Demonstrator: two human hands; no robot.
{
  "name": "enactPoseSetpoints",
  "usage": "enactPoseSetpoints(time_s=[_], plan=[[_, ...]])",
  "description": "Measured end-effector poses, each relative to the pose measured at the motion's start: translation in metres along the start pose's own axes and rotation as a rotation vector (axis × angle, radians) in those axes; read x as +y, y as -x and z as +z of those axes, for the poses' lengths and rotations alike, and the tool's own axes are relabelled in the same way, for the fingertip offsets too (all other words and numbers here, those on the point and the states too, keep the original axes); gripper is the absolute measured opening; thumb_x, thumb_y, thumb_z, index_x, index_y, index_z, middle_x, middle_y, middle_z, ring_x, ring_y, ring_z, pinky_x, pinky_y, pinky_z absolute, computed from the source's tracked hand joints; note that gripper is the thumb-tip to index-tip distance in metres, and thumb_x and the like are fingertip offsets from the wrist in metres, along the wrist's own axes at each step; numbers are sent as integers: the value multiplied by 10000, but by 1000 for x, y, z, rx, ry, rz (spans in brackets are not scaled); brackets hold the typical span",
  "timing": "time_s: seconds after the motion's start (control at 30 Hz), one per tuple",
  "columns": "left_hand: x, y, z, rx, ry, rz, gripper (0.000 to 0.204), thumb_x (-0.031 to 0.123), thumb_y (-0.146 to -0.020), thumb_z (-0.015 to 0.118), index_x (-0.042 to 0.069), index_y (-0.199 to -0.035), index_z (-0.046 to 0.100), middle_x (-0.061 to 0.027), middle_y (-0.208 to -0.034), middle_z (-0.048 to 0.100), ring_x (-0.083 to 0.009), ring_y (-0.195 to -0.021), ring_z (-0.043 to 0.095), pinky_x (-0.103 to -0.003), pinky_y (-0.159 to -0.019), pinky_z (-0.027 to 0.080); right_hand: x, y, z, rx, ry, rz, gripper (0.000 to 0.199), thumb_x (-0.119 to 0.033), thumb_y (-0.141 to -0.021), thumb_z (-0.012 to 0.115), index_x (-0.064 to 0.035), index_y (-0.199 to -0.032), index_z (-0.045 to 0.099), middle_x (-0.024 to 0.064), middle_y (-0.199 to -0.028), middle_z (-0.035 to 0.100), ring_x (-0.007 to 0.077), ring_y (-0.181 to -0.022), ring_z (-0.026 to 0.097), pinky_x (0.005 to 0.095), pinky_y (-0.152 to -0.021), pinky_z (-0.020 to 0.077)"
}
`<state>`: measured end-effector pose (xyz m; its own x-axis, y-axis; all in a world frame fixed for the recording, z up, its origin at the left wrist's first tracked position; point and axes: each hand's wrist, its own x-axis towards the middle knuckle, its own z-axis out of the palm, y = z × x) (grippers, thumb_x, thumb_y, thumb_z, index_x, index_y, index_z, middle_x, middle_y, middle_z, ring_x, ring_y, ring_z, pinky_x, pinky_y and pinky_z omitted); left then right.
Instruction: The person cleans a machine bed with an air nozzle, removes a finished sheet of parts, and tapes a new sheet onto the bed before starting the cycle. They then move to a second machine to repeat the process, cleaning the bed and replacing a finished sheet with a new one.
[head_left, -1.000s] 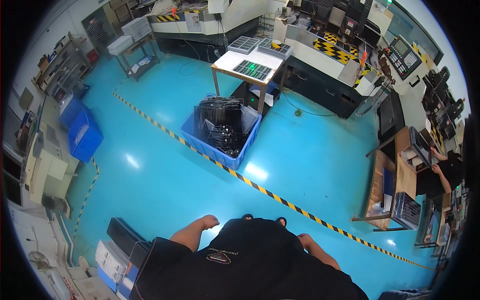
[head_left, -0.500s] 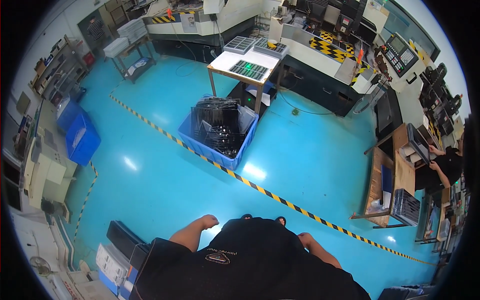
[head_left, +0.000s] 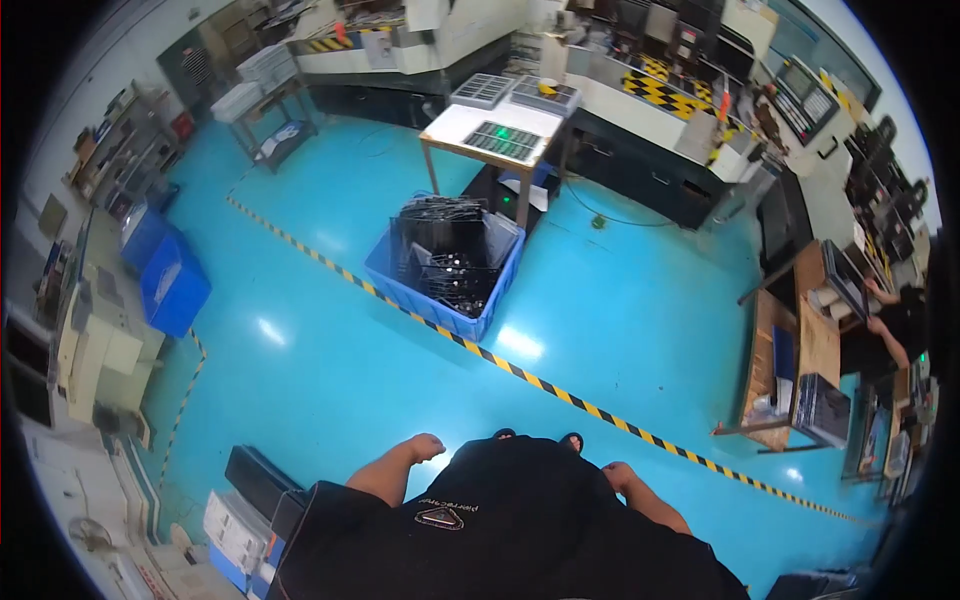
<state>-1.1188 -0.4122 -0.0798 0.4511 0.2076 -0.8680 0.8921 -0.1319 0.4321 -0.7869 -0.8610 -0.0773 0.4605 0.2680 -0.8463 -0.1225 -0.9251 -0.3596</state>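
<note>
Both forearms hang beside my black shirt, clear of everything around them. On the left, my left hand [head_left: 428, 447] is loosely curled above the blue floor, and nothing shows in it. My right hand [head_left: 617, 475] hangs low on the other side, its fingers turned down and mostly hidden; I see no object with it. Ahead stands a blue plastic bin [head_left: 400, 292] filled with thin black parts [head_left: 455, 245], out of reach of either hand. Behind it is a white-topped table [head_left: 455, 130] carrying trays of dark pieces [head_left: 500, 140].
Black-and-yellow tape [head_left: 545, 388] crosses the floor between me and the bin. Machines [head_left: 640, 170] line the back. A co-worker's hands [head_left: 876, 310] hold a dark panel by a wooden bench [head_left: 815, 350] at right. Blue bins [head_left: 172, 290] stand left; a black chair-like thing [head_left: 262, 478] is close by.
The whole view has shifted slightly, so the surroundings sit a little further right and lower. My hands keep nearly the same pose beside my body.
</note>
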Motion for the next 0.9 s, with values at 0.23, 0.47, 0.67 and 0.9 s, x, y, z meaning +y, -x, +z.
enactPoseSetpoints(time_s=[0.23, 0.47, 0.67, 0.9], plan=[[-32, -33, -11, -157, -496, 559, 286, 280, -939, 562, 40, -1000, 706, -138, -916, 710, -227, -844, 671, -396, -737, 528, -1, 2, 5, -92, 434, -115, 340, -283, -844, 509, -28, -887, 730, 214, -902, 684, 356, -842, 664, 464, -777, 523], [11, -62, -22, -282, -18, 166, 314, 248, -968, 563, -8, -1108, 678, -128, -960, 714, -233, -921, 677, -382, -825, 534, 14, 12, 7, 204, 288, -13, 342, -247, -810, 522, -34, -955, 746, 221, -1032, 702, 397, -984, 659, 489, -867, 510], [47, -78, -35, -337, -34, 196, 344, 244, -960, 593, -38, -1146, 654, -124, -966, 711, -232, -903, 676, -382, -824, 534, 45, 18, 27, 135, 296, -12, 345, -242, -822, 509, -42, -961, 752, 229, -1043, 698, 404, -992, 652, 504, -877, 502], [57, -84, -41, -414, 113, 217, 368, 249, -925, 650, -52, -1136, 662, -113, -951, 714, -205, -860, 674, -371, -800, 537, 59, 10, 44, 51, 327, 46, 352, -253, -836, 504, -32, -955, 751, 235, -1040, 697, 416, -981, 648, 504, -866, 501]])
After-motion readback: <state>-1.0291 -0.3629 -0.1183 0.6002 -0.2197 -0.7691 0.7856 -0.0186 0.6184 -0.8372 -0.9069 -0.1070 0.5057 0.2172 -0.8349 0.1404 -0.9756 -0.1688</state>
